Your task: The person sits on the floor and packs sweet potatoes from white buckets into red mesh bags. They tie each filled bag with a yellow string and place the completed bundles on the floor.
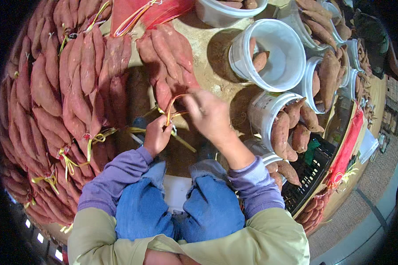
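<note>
My left hand (157,135) pinches an orange and yellow plastic tie (169,107) between thumb and fingers. Opposite it, my right hand (208,114) is blurred by motion, its fingers on the looped other end of that tie. Just beyond both hands lies a red mesh bag of sweet potatoes (167,56), its near end at the tie. How the tie passes around the mesh is partly hidden by the fingers. Loose yellow strands (184,143) hang below my left hand.
Filled red mesh bags (76,66) are heaped on the left. Flat red mesh (129,15) with a bundle of ties (136,16) lies ahead. On the right stand several plastic buckets, one nearly bare inside (285,56), another tipped with sweet potatoes (262,112), beside a black crate (300,188).
</note>
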Available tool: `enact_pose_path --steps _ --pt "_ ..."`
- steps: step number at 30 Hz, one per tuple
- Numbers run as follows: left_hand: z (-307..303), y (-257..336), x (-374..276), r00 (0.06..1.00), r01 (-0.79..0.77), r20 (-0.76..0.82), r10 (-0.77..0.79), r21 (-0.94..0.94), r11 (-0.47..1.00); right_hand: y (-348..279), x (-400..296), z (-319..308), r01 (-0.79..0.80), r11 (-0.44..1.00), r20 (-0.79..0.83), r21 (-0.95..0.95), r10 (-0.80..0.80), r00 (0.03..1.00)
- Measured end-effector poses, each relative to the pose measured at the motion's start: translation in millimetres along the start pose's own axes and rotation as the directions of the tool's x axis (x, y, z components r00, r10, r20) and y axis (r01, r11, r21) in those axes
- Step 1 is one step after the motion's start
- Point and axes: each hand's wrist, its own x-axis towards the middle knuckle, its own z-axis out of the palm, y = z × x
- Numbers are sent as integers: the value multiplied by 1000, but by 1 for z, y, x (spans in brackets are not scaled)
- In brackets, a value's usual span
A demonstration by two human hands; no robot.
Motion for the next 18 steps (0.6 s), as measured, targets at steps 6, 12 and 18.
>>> enact_pose_path --steps 6,12,18 --pt "-1 6 10 954 -208 -163 251 244 947 123 107 -109 -273 866 -276 -420 164 947" --pt "-1 14 14 962 -127 -218 163 170 977 212 130 -81 -815 513 254 -271 854 453" --pt "-6 30 25 936 -168 -271 224 214 962 236 129 -82 -836 503 183 -218 863 471"
